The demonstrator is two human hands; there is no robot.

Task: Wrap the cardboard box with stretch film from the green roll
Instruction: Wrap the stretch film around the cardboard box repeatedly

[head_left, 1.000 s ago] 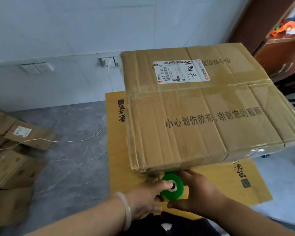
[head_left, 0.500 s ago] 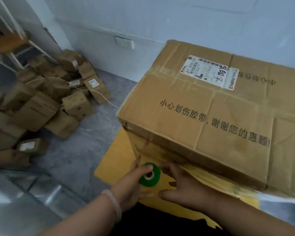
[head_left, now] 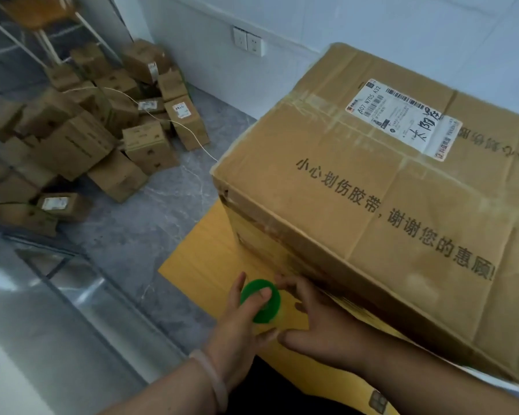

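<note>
Film work has moved round the cardboard box (head_left: 387,205) within the last second. A second ago the view faced the box's long near side, with the green roll (head_left: 260,301) below its lower edge at centre frame; now the view looks along the box's left corner, and the roll sits low and centre-left in the frame, just beside the box's lower near corner. The box fills the right half of the frame, resting on a yellow board (head_left: 210,265) on the grey floor (head_left: 126,250).

The left hand (head_left: 240,327) has its grip clamped on the roll, thumb pressed across the core and fingers curled behind it. The right hand (head_left: 321,324) lies just right of the roll with fingers spread against the box's lower side face, its grip apart and holding nothing; it appears to be pressing the film tail down there, though the film itself is too faint to make out with certainty. A glossy sheen runs along the bottom edge of the box towards the lower right, which suggests one band is already laid on that face.

Judged from this, the wrap is early: the roll has reached the corner, and the next stretch would go along the left face. A heap of small cartons (head_left: 96,130) lies at upper left, well apart.
</note>
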